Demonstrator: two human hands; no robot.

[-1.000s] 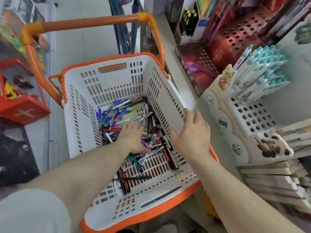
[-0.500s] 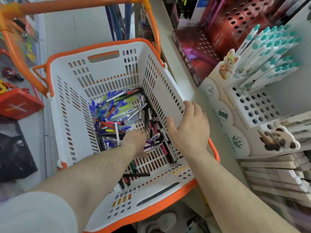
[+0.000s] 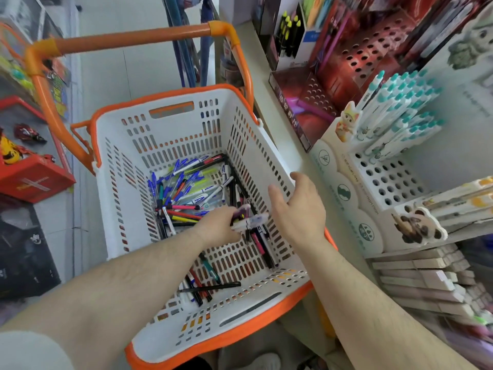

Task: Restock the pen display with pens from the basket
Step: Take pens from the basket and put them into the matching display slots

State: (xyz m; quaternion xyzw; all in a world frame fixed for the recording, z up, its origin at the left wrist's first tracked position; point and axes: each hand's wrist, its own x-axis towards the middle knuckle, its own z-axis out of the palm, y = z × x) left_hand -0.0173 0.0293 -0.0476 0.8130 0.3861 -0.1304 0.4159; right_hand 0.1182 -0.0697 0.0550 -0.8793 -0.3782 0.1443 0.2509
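**Left hand lifting pens out of basket, right hand waiting open**

The left hand [image 3: 217, 225] is reaching into the basket [image 3: 269, 145] and its fingers are curling round a small bunch of white pens [image 3: 249, 218], lilac at the tips; motion blur is hiding the exact count and finger placement. The right hand [image 3: 298, 209] is hovering just above the basket's right wall, fingers straight and slightly spread, holding nothing.

The loose pens [image 3: 186, 193] are lying in a jumble on the basket floor: blue, red, black, yellow, white. The display [image 3: 384, 180], a white rack of holes with cartoon animal cutouts, is sitting on the shelf to the right of the basket; teal-capped pens [image 3: 394, 108] are filling its upper rows and the lower holes are showing open.

Handling, as a judgement: the pens are looking light, stiff and smooth, so a bunch is likely to fan out or slip. Gripping at mid-barrel should be keeping them parallel; a single pen is probably best pinched near the cap end so the tip drops into a hole.

Writing: several white pens are carrying a large blue "A". Print on the display front and on the red box [image 3: 290, 113] is too blurred to read.
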